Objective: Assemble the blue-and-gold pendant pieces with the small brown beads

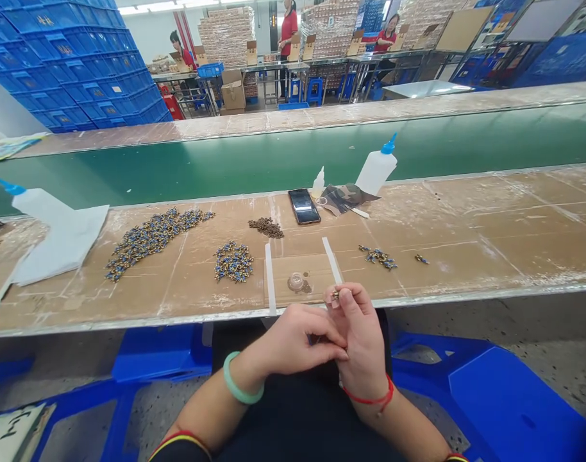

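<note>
My right hand (363,340), with a red string at the wrist, pinches a small brass-coloured piece (335,295) between thumb and forefinger. Beside it my left hand (307,340), wearing a pale green bangle (242,380), has thumb and fingertips together against the right palm; whatever they hold is too small to make out. Just beyond the hands, a small clear round dish (296,281) sits on a cardboard piece (278,266) between two white strips. Blue-and-brass parts lie in a pile (233,262) left of the dish and a smaller group (378,256) to its right.
A larger parts pile (153,240), brown pieces (267,227), a phone (304,206), a small bottle (318,183) and a dark cloth (348,196) lie on the table (466,256). White bottles (377,170) stand at both sides. Beyond are a green belt (226,168), blue crates (76,58) and people.
</note>
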The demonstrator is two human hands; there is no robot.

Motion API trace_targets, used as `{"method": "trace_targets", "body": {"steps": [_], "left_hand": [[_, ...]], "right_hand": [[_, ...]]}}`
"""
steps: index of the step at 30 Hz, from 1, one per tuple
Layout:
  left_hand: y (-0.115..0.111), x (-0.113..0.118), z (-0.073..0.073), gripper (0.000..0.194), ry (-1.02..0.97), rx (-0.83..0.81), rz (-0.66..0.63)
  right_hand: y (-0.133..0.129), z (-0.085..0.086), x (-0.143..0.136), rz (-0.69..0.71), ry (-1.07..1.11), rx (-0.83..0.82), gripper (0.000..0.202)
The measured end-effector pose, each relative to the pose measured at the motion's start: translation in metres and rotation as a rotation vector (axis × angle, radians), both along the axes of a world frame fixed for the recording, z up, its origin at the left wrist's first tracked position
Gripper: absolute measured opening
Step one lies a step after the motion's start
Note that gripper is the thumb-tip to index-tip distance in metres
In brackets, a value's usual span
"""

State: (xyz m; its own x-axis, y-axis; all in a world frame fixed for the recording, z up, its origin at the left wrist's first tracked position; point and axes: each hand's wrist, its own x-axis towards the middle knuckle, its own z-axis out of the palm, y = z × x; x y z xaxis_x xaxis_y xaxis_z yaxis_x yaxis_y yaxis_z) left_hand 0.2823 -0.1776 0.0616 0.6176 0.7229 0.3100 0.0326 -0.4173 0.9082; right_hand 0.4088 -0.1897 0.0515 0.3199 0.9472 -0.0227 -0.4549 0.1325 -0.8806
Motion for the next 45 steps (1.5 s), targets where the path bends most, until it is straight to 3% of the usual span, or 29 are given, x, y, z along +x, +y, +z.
{"method": "trace_targets", "body": {"steps": [3, 7, 10, 13, 17, 24, 29, 34, 39, 45], "left_hand": [[0.006, -0.003, 0.002, 0.021, 0.001, -0.012, -0.036], [0.012, -0.004, -0.005, 0.031, -0.101, -0.121, -0.112], [0.016, -0.005, -0.016, 0.043, -0.318, -0.375, -0.168], [0.018, -0.007, -0.024, 0.049, -0.636, -0.622, -0.133], [0.015, -0.01, -0.023, 0.047, -0.894, -0.733, -0.059], [0.011, -0.017, -0.019, 0.057, -0.859, -0.771, 0.028], [0.008, -0.031, -0.02, 0.057, -0.85, -0.765, 0.061], [0.008, -0.051, -0.041, 0.035, -0.896, -0.664, 0.061], [0.005, -0.052, -0.069, 0.022, -0.834, -0.576, 0.15], [-0.004, -0.039, -0.073, 0.025, -0.72, -0.524, 0.256]], "right_hand": [[-0.004, 0.0, -0.003, 0.055, 0.044, -0.043, 0.037], [-0.004, -0.001, -0.005, 0.023, 0.06, -0.069, 0.037], [0.001, -0.004, -0.003, -0.02, 0.03, -0.034, 0.04], [0.008, -0.009, 0.001, -0.078, -0.028, 0.019, 0.039], [0.012, -0.01, 0.005, -0.094, -0.093, 0.037, 0.039], [0.014, -0.009, 0.004, -0.014, -0.226, 0.073, 0.036], [0.023, -0.018, 0.023, 0.053, -0.329, 0.055, 0.034], [0.036, -0.017, 0.052, 0.119, -0.705, 0.073, 0.028], [0.044, -0.011, 0.057, 0.237, -0.968, 0.113, 0.022], [0.047, -0.014, 0.061, 0.308, -1.143, 0.188, 0.017]]}}
